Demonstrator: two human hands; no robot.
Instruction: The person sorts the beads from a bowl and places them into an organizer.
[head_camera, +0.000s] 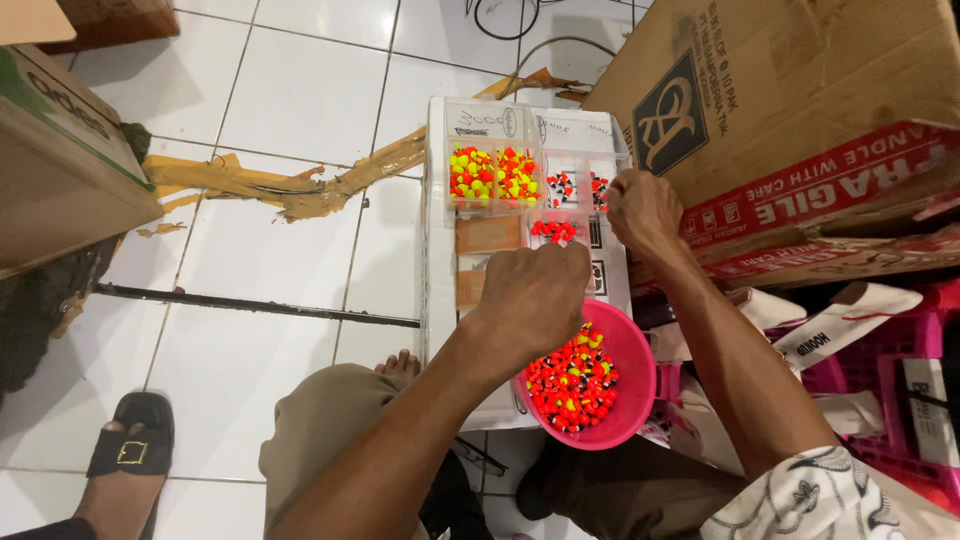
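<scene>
My left hand (535, 295) is a closed grip over the pink bowl (625, 350), my right hand (640, 205) pinches beads (553, 230) above the clear box (520, 125), and a bump could spill them.

Your left hand (535, 295) hovers closed above the pink bowl (632, 355) of beads (570, 385); your right hand (642, 208) pinches over the compartment box (440, 160) just ahead.

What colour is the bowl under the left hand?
Pink bowl, seen best in the head view.
</scene>
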